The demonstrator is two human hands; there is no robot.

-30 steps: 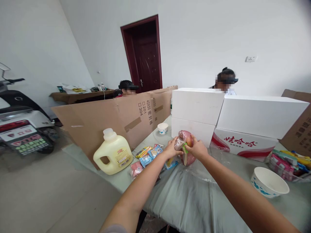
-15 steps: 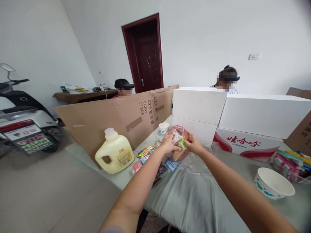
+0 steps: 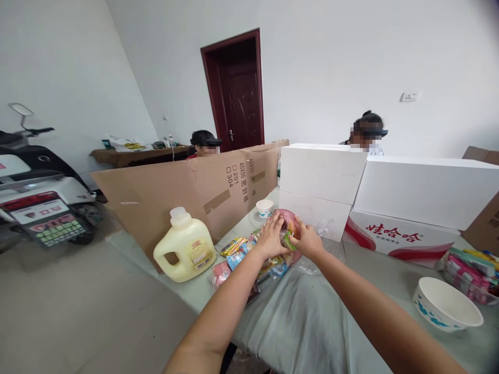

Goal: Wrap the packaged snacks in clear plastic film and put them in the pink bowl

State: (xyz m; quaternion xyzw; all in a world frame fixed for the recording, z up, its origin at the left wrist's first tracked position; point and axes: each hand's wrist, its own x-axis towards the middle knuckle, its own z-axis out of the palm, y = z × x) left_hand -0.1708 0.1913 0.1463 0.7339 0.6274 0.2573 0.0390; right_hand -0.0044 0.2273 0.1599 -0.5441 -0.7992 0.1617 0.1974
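Note:
My left hand (image 3: 270,236) and my right hand (image 3: 306,240) are both closed around a clear plastic bag of snack packets (image 3: 287,227), pinkish with a green and orange piece showing between the hands. The bag sits low over the table (image 3: 304,322), just above a heap of loose coloured snack packets (image 3: 237,249). My fingers hide most of the bag's contents.
A pale yellow detergent jug (image 3: 185,245) stands left of the packets. A cardboard partition (image 3: 187,189) and stacked white boxes (image 3: 390,192) line the far side, a small cup (image 3: 264,208) between them. A white paper bowl (image 3: 446,310) and more packets (image 3: 470,267) lie right. Two people sit behind; a scooter (image 3: 35,192) stands left.
The bag was held upright a second ago; my hands have lowered it toward the packet heap and pressed closer around it. The view shifted slightly.

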